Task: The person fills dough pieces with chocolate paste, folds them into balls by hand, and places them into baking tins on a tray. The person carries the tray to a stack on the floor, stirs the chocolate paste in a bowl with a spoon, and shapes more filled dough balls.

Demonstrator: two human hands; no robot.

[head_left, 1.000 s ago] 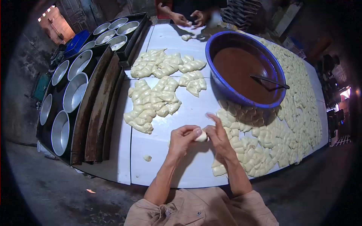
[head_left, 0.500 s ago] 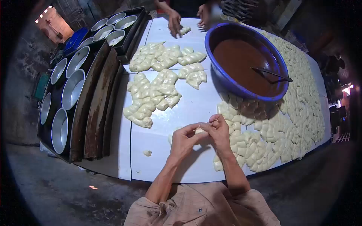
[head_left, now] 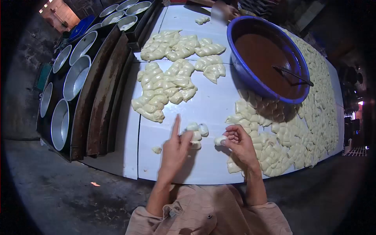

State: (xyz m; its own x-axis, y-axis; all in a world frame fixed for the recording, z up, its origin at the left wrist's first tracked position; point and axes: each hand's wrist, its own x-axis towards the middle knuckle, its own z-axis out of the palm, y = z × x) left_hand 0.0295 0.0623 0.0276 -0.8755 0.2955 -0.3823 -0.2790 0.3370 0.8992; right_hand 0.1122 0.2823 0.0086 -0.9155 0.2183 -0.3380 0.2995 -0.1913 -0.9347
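My right hand pinches a small, pale piece of dough between thumb and fingers, just above the white tabletop. To its left, my left hand reaches over the table, index finger stretched forward and the other fingers partly hidden. Beside that hand's fingers lies a small cluster of dough pieces; whether it touches them I cannot tell. A dough scrap sits left of my left hand. Farther forward, joined dough lumps form a patch, while a wide spread of dough covers the right side.
A blue basin of brown liquid stands on the right, with a dark-handled utensil in it. Round metal tins fill dark trays along the left. Another person's hand is at the far edge, near a dough piece.
My hands have come apart; the left moved left to the dough cluster, the right kept a dough piece. The other person's hands moved off their dough piece. The view shifted slightly.
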